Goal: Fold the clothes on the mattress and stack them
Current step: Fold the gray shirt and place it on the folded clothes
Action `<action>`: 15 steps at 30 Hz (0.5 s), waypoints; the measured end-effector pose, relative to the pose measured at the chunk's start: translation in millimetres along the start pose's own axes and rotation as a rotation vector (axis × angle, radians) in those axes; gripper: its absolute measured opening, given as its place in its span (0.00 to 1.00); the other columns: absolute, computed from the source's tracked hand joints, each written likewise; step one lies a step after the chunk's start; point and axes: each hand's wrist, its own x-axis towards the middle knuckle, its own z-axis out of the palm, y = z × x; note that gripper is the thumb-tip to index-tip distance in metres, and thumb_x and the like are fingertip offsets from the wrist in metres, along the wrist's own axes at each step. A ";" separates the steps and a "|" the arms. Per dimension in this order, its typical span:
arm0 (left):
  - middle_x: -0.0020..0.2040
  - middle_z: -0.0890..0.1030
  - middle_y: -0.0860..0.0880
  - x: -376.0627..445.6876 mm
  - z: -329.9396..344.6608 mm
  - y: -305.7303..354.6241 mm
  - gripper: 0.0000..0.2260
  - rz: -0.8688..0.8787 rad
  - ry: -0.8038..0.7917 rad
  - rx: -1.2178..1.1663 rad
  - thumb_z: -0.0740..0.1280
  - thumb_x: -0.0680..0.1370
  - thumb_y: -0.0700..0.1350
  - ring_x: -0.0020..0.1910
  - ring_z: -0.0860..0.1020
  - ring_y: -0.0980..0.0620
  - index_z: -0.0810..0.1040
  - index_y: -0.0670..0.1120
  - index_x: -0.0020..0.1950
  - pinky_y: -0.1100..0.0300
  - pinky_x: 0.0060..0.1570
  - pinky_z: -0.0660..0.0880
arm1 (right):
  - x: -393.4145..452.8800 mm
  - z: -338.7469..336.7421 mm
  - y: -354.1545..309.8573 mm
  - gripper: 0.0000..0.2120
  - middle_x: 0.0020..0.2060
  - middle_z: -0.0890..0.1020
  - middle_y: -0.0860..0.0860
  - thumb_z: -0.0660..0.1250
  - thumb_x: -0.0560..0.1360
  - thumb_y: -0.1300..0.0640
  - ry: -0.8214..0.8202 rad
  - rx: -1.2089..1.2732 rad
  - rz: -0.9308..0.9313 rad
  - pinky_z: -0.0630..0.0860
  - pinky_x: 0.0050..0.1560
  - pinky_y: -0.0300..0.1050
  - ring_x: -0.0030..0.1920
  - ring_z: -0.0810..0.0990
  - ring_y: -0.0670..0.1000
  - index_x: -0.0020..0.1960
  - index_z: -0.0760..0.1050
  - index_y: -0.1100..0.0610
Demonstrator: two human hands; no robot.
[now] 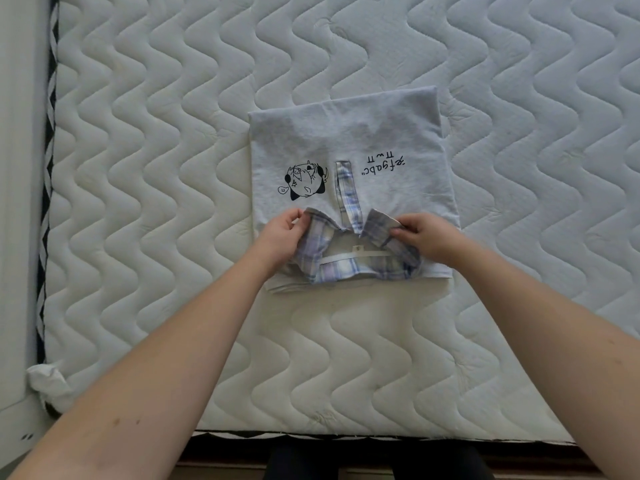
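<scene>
One garment is in play, and you have plenty of mattress (346,358) around it: wide quilted room toward the far edge and both side edges, and a fair strip between the shirt and the near edge. The grey shirt (349,143) lies folded flat near the middle, a little toward the near edge, its printed front up and its neckline toward you.

Your biggest risk is dragging that whole folded body. If you pull the plaid collar (336,270) toward the near edge rather than just smoothing it, the tucked sides underneath will likely slide out and the fold will open.

Next, the collar itself can end up lopsided. Your left hand (282,233) pinches its left point and your right hand (429,237) pinches its right point, the two well apart; uneven tugging would likely twist the placket.

Smallest concern: the crumpled white scrap (46,379) at the near left corner lies well clear of your arms.
</scene>
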 end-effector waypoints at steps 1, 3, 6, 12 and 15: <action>0.39 0.81 0.41 4.1 1.2 2.1 0.14 0.020 0.007 0.082 0.60 0.82 0.54 0.35 0.76 0.50 0.79 0.45 0.49 0.57 0.38 0.71 | 1.5 -0.3 -2.5 0.06 0.45 0.85 0.51 0.64 0.81 0.53 -0.029 0.045 0.011 0.76 0.53 0.50 0.49 0.82 0.54 0.52 0.80 0.50; 0.33 0.78 0.46 12.7 2.1 7.0 0.16 0.062 0.000 0.344 0.60 0.82 0.56 0.32 0.73 0.52 0.79 0.46 0.46 0.58 0.35 0.68 | 6.1 0.0 -7.0 0.06 0.48 0.85 0.48 0.64 0.80 0.50 -0.062 0.116 0.057 0.78 0.53 0.48 0.50 0.83 0.51 0.55 0.77 0.47; 0.32 0.74 0.52 19.9 3.7 11.0 0.15 0.062 -0.001 0.601 0.59 0.82 0.55 0.34 0.72 0.52 0.73 0.50 0.38 0.58 0.34 0.64 | 14.3 6.6 -12.8 0.07 0.46 0.83 0.49 0.64 0.80 0.48 0.073 -0.033 0.090 0.74 0.47 0.46 0.46 0.80 0.51 0.51 0.75 0.51; 0.38 0.79 0.53 17.1 9.4 4.8 0.14 0.053 -0.070 0.411 0.68 0.77 0.57 0.39 0.77 0.53 0.77 0.47 0.51 0.58 0.39 0.72 | 10.9 28.1 -16.5 0.06 0.39 0.77 0.45 0.66 0.79 0.50 0.297 -0.078 0.036 0.70 0.43 0.45 0.43 0.76 0.50 0.48 0.76 0.53; 0.42 0.84 0.53 16.8 9.8 7.3 0.12 0.092 -0.171 0.308 0.77 0.70 0.52 0.43 0.82 0.53 0.80 0.49 0.49 0.59 0.45 0.77 | 8.6 30.0 -20.6 0.06 0.41 0.81 0.47 0.67 0.78 0.51 0.320 0.010 0.003 0.75 0.48 0.47 0.46 0.79 0.50 0.50 0.78 0.53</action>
